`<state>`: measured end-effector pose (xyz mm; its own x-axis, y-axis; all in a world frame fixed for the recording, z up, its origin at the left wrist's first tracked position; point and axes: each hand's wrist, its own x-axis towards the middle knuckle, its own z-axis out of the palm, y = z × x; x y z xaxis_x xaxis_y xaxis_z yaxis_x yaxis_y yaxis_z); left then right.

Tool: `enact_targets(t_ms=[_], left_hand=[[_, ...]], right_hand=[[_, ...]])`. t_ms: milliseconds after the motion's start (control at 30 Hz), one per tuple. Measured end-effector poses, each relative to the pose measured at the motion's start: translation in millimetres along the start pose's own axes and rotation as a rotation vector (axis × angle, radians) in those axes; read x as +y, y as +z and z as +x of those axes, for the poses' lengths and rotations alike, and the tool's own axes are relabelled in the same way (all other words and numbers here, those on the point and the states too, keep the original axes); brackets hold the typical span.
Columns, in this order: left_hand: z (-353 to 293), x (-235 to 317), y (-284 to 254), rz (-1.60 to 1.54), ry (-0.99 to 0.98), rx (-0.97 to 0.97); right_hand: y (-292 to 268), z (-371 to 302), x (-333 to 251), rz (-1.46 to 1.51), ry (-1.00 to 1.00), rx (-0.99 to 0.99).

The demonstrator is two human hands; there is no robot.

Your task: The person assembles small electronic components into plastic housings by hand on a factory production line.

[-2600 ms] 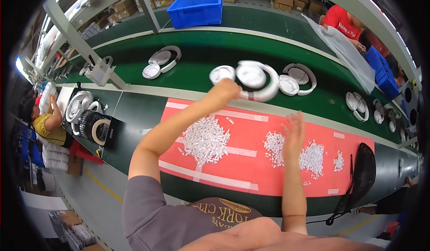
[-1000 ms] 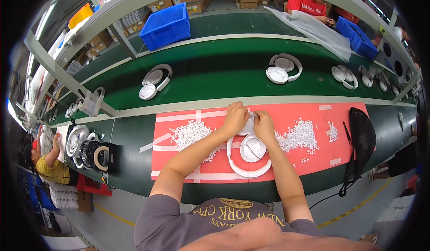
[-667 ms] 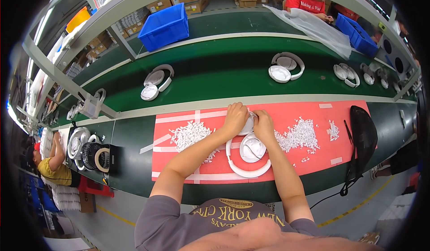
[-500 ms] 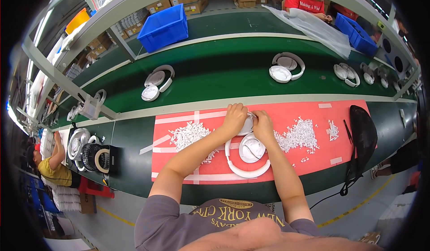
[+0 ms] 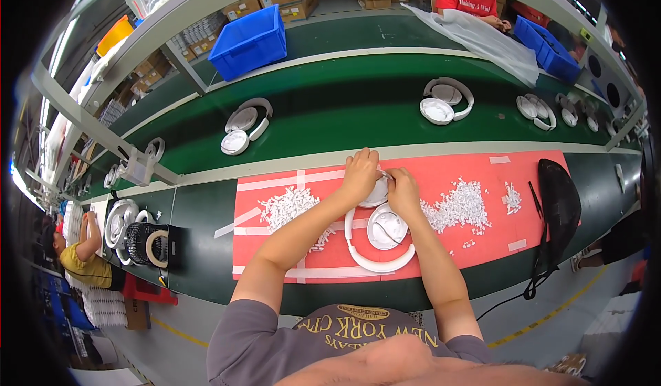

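Observation:
A white pair of headphones (image 5: 380, 265) lies on a pink mat (image 5: 330, 267), its headband curving toward me. The near ear cup (image 5: 387, 226) lies face up, with a thin dark wire across it. At the far ear cup (image 5: 374, 192), my left hand (image 5: 361, 176) grips the rim from the left with curled fingers. My right hand (image 5: 403, 190) closes on the right side of that same cup, fingertips close to the left hand's. The hands cover much of this cup; any small part between the fingertips is hidden.
Small white parts form a left pile (image 5: 290, 210) and a right pile (image 5: 460, 207). A black pouch-like object (image 5: 558, 204) lies at the mat's right edge. Beyond runs a green conveyor (image 5: 337, 114) carrying headphones (image 5: 438, 111). A black basket (image 5: 143, 241) stands left. Co-workers sit left and far right.
The headphones on the conveyor have shifted slightly right. My hands stay at the far ear cup, with only a small shift of the fingers.

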<state>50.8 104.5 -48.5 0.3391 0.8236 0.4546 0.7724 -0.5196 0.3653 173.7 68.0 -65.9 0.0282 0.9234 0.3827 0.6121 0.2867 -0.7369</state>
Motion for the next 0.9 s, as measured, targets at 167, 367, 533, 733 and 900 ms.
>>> enact_targets(t_ms=[167,367,533,733,900], left_hand=[[0.5,-14.3,4.1,0.041,0.163,-0.083],[-0.4,-15.6,1.3,0.276,0.465,-0.025],[5.9,-18.5,5.1,0.126,0.289,-0.106],[10.3,-18.5,6.3,-0.116,0.075,-0.198],[-0.8,-18.2,11.8,0.045,0.2,-0.067]], right_hand=[[0.4,3.1,0.8,0.019,0.017,-0.019],[0.5,7.3,3.4,0.037,0.072,0.047],[0.5,5.3,3.4,0.03,0.015,0.057],[-2.5,1.0,2.1,-0.008,0.038,0.021],[-0.8,-2.1,1.3,-0.015,0.025,0.015]])
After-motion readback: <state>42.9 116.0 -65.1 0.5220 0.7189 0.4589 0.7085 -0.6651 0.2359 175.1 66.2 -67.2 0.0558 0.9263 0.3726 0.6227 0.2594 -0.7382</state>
